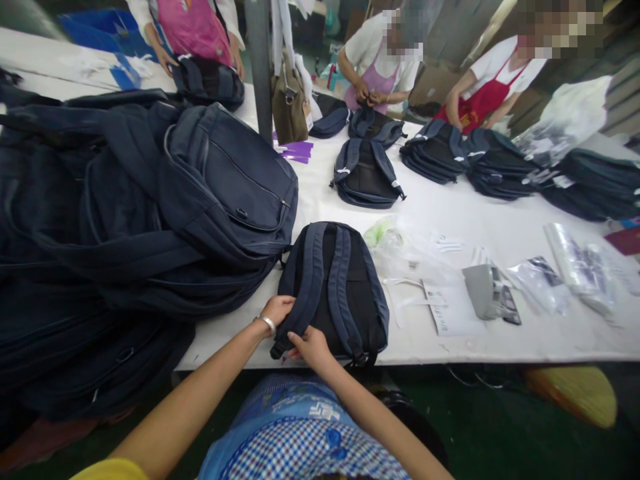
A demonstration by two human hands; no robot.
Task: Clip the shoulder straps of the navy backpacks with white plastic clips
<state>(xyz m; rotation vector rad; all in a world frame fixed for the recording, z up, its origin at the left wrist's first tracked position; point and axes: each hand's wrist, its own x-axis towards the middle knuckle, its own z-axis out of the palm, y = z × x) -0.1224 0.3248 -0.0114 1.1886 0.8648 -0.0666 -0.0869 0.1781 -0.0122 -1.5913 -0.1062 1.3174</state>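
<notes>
A dark blue backpack [357, 287] lies on the table in front of me, its padded shoulder straps facing up and its bottom toward me. My left hand [279, 312] is at its left edge, fingers closed around the side beside the left shoulder strap [309, 283]; part of the fingers is hidden. Just to the right, my right hand [313, 348] pinches the lower end of that same strap, near a black buckle [277, 350]. Both hands touch the backpack, and it stays flat on the table.
A big pile of navy backpacks [225, 180] rises at the left. Clear plastic bags [405, 250], a white paper sheet [450, 310] and a grey tag gun-like item [487, 293] lie right. Across the white table [320, 183], several co-workers handle backpacks. A metal post [259, 67] stands at the back.
</notes>
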